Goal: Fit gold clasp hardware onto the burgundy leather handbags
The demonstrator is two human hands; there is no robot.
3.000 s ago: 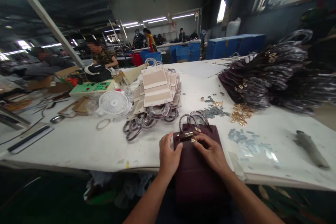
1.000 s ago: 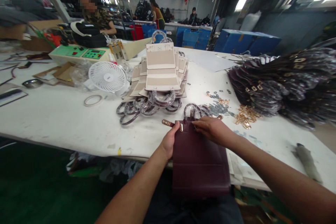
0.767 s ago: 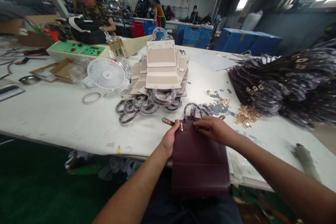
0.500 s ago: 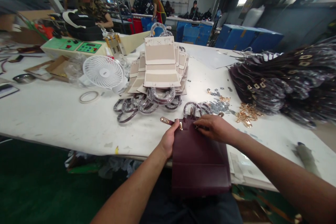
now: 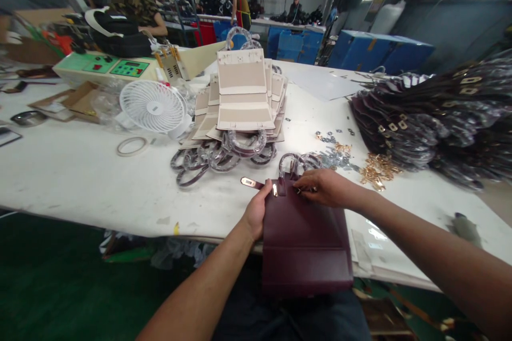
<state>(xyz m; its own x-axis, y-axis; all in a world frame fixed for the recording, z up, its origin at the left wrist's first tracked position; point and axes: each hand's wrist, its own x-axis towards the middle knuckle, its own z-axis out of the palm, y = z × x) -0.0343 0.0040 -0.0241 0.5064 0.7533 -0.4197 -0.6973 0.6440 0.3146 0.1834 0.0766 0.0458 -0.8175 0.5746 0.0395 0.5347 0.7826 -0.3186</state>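
A dark maroon handbag (image 5: 306, 242) lies flat at the near edge of the white table (image 5: 80, 181), its lower part hanging over the edge. My left hand (image 5: 256, 213) grips the bag's top left corner, thumb by a gold fitting. A maroon strap with a gold end (image 5: 250, 183) sticks out to the left. My right hand (image 5: 326, 187) pinches the top edge of the bag near its plastic-wrapped handles (image 5: 294, 162).
A stack of beige bags (image 5: 244, 96) with wrapped handles lies behind. A white fan (image 5: 152, 106), a tape ring (image 5: 132, 146) and a green control box (image 5: 108, 66) stand left. Gold hardware (image 5: 376, 168) and a heap of dark bags (image 5: 436, 117) are right. Other people work behind.
Three seconds ago both hands pressed on the gold clasp at the bag's front. Now the strap lies open to the left and my hands hold the top edge. The view has tilted down.
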